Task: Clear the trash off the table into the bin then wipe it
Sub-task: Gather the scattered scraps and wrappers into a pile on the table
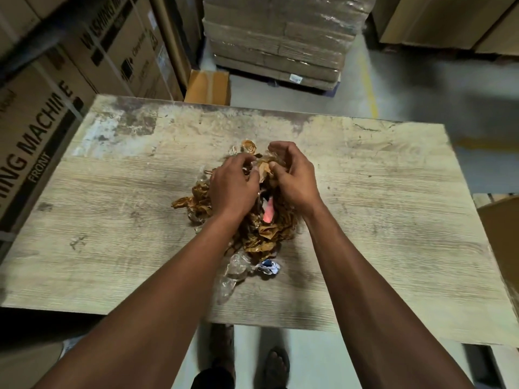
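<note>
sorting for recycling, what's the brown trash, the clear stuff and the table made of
Brown trash: probably crumpled glossy tape or film, going by its shiny creases. Clear stuff: thin see-through plastic wrap, wrinkled. Table: matte wood-grain board, likely laminate, stained and worn.

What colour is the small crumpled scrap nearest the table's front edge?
White with blue, in the head view: crumpled scrap.

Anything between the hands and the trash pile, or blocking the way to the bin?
Nothing between them: left hand and right hand already grip the brown crumpled trash on the table. No bin is in view, so that path can't be judged.
</note>
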